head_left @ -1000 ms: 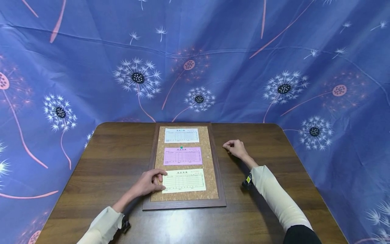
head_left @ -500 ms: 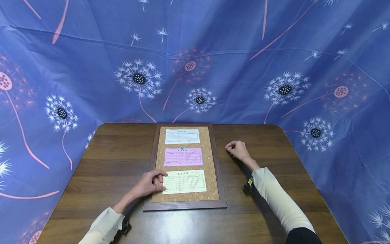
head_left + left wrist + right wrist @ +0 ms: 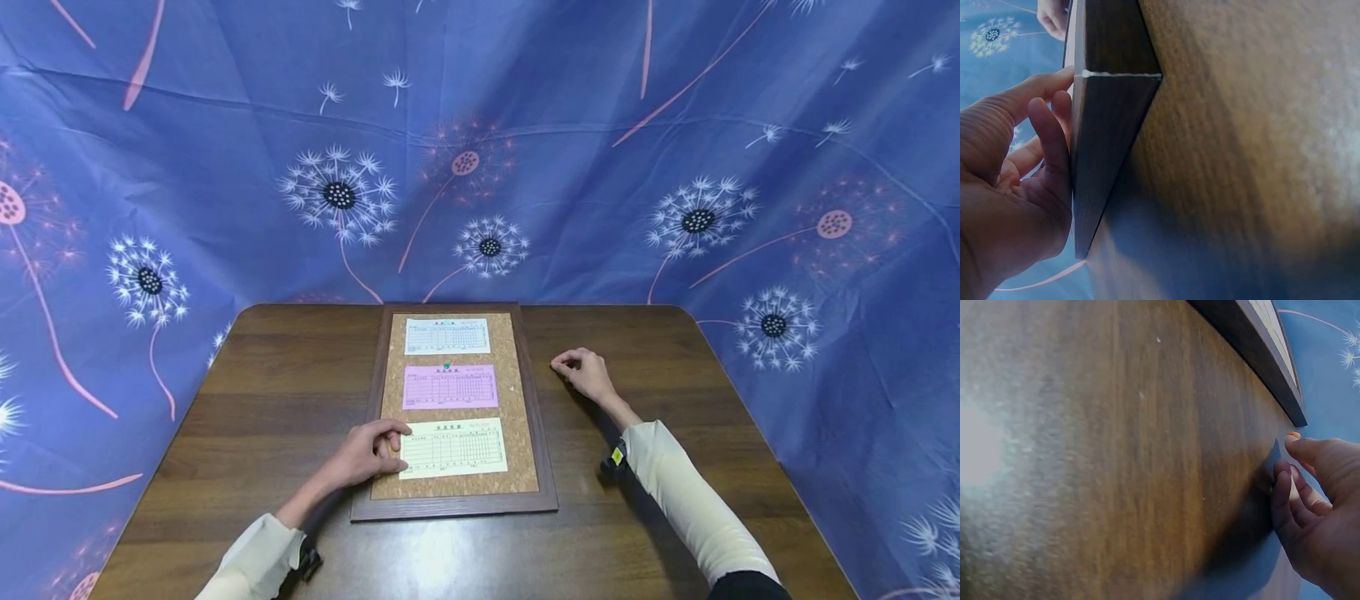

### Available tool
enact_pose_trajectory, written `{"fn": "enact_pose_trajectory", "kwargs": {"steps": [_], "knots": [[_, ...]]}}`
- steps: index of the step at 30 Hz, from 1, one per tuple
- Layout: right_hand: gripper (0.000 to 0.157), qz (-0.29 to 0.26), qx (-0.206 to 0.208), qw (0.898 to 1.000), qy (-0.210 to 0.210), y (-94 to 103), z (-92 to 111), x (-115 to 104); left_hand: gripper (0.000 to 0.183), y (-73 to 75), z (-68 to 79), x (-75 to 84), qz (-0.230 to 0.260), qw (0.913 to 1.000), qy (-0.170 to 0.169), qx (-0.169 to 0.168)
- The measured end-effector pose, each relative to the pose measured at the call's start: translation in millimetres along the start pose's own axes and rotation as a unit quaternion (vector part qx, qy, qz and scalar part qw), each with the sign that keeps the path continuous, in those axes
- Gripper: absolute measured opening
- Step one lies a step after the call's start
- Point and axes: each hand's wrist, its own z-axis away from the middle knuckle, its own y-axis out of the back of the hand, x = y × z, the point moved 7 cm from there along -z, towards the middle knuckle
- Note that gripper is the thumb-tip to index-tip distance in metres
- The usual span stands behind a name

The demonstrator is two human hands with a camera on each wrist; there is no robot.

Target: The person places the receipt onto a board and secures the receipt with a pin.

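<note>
A framed cork board [image 3: 522, 433] lies on the table with three printed paper slips down its middle. Thumb and index finger of my left hand [image 3: 367, 452] press the left corners of the lowest, pale yellow slip [image 3: 453, 448] against the cork. Above it sits a pink slip [image 3: 450, 388] with a green thumbtack [image 3: 447, 367] at its top edge. The topmost slip [image 3: 447, 337] is light blue, with a pale teal tack [image 3: 447, 322]. Right of the board, my right hand [image 3: 587, 374] pinches a small orange thumbtack [image 3: 1294, 434] at its fingertips, mostly hidden by the thumb.
The brown wooden table [image 3: 277, 367] runs out on both sides of the board. A blue curtain with dandelion prints [image 3: 570, 183] hangs close behind its back edge. The board's raised dark frame [image 3: 1110, 125] stands beside my left palm.
My right hand has shifted slightly toward me and remains right of the board. The left hand and the slips have stayed in place.
</note>
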Motion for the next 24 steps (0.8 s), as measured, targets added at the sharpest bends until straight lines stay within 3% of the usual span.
{"fn": "enact_pose_trajectory", "kwargs": {"steps": [9,18,24], "knots": [[0.010,-0.067,0.009,0.998,-0.013,-5.0,9,-5,0.045,-1.5,1.4,-1.1,-0.020,0.9997,-0.010,0.007],[0.009,-0.119,0.006,0.993,-0.007,-9.1,21,-25,0.045,-3.3,4.2,-2.9,-0.004,1.0000,-0.006,0.001],[0.008,-0.137,-0.003,0.991,-0.002,-12.9,28,-43,0.045,-2.1,3.2,0.0,0.012,0.9996,-0.025,0.008]]}}
